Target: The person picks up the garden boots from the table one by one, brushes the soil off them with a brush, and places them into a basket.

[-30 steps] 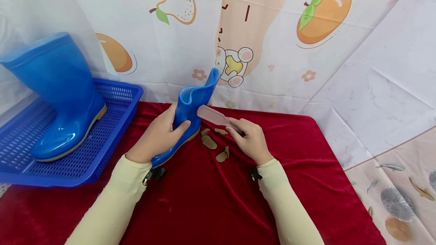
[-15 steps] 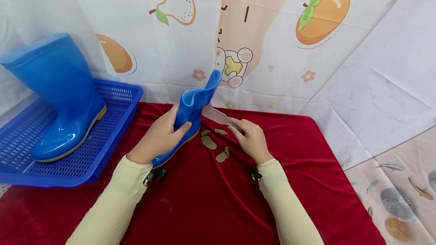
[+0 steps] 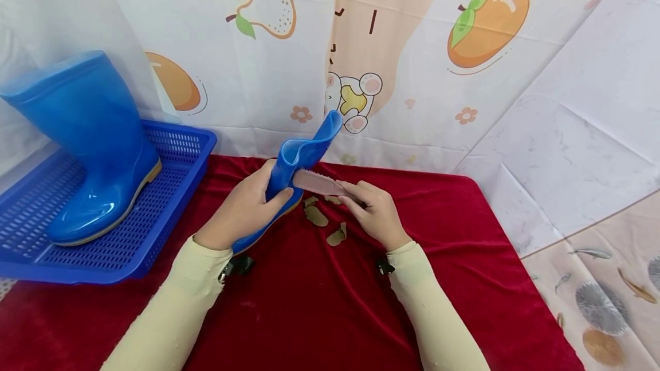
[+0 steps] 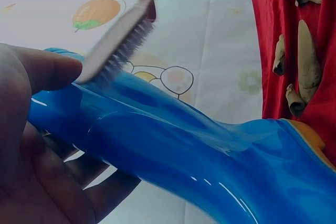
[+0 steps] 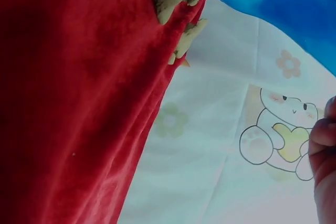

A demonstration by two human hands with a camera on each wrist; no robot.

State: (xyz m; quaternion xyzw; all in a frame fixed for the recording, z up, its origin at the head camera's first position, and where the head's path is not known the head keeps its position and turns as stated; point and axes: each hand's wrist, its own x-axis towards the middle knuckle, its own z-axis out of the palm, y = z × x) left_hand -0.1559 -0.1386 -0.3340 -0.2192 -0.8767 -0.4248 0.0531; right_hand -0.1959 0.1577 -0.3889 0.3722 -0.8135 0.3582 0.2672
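My left hand (image 3: 242,209) grips a blue rubber boot (image 3: 286,173) round its shaft, thumb on the near side and fingers behind. The boot leans, its opening squeezed and bent. My right hand (image 3: 375,210) holds a brush (image 3: 318,182) by its handle, with the pale pink back toward the head camera. In the left wrist view the bristles (image 4: 121,56) face the boot's shaft, and the brush head's tip lies close to my left thumb. Below the brush, several flat brown clay-like pieces (image 3: 316,216) lie on the red cloth beside the boot's sole.
A second blue boot (image 3: 98,147) stands in a blue plastic basket (image 3: 121,271) at the left. Red velvet cloth (image 3: 319,314) covers the table. Behind it hangs a white curtain (image 3: 206,10) printed with fruit.
The boot's top has shifted a little right and down. The brush has slid over the shaft, first right, then back left and lower. Both hands keep their hold.
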